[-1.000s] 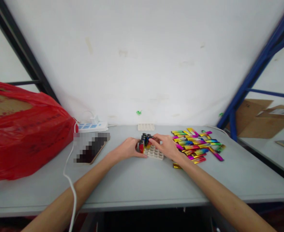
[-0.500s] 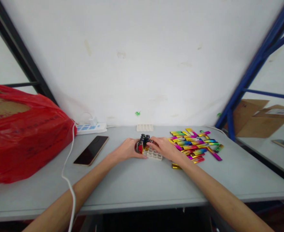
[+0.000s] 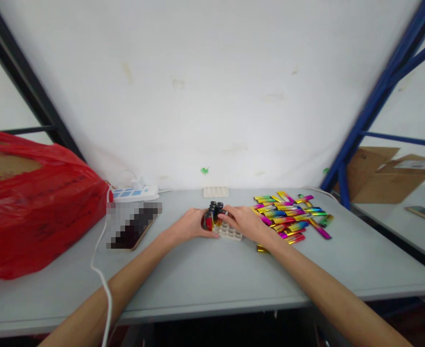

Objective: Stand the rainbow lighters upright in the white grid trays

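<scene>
A white tray with rows of small compartments [image 3: 231, 234] lies on the grey table in front of me. Several upright lighters with black tops [image 3: 214, 207] stand together in its left part, one of them with a red body. My left hand [image 3: 190, 223] curls round the tray's left end, thumb along the near side, fingers behind the lighters. My right hand [image 3: 244, 220] reaches over the tray from the right, its fingertips pinching a dark-topped lighter that is mostly hidden. Right of it lies a loose pile of shiny, multicoloured lighters [image 3: 288, 214].
Another white tray [image 3: 215, 192] sits by the wall. A phone [image 3: 134, 229], a power strip [image 3: 136, 193] and a white cable [image 3: 100, 270] are on the left, beside a big red plastic bag [image 3: 46, 212]. Beyond a blue frame [image 3: 369, 115] stands a cardboard box [image 3: 382, 180].
The view has shifted slightly. Both hands keep nearly the same places at the tray, and the pile looks unchanged.
</scene>
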Available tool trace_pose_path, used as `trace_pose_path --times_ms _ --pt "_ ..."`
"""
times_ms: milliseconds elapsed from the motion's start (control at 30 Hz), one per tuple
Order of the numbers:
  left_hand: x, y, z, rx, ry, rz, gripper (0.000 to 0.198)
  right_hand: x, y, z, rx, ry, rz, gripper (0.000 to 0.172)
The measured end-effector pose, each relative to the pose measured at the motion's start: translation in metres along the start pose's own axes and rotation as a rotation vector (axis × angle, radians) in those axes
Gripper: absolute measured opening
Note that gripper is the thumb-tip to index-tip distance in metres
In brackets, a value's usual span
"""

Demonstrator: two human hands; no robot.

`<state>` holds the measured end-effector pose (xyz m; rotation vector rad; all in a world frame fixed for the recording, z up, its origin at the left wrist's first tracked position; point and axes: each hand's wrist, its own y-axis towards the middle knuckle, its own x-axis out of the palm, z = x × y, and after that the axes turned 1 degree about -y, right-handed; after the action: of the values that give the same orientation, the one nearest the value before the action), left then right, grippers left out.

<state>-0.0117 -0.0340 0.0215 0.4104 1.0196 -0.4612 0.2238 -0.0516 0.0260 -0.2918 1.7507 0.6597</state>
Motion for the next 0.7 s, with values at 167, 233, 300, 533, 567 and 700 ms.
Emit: trace_pose_path --times_ms 167,233,300,533,567,700 --pt "0.001 -0.001 0.0 0.008 -0.002 -0.003 0.056 0.0 0.002 -0.009 0.043 -0.087 -0.017 0.04" --pt "0.001 -0.001 -0.001 0.012 -0.011 -0.001 0.056 0.001 0.002 -0.009 0.026 -0.08 -0.029 0.042" --pt "0.001 -0.001 -0.001 0.019 -0.014 0.005 0.056 0.0 0.002 -0.002 0.015 -0.055 -0.016 0.046" --pt "0.002 -0.002 -0.001 0.017 0.011 -0.004 0.057 -0.004 0.0 0.083 0.134 -0.097 0.17 0.037" --pt "0.002 -0.002 -0.001 0.011 0.014 -0.004 0.057 -0.002 -0.002 0.1 0.186 -0.124 0.163 0.037" --pt "0.003 -0.002 -0.001 -0.005 -0.006 0.002 0.058 0.009 -0.011 0.157 0.267 -0.176 -0.001 0.043"
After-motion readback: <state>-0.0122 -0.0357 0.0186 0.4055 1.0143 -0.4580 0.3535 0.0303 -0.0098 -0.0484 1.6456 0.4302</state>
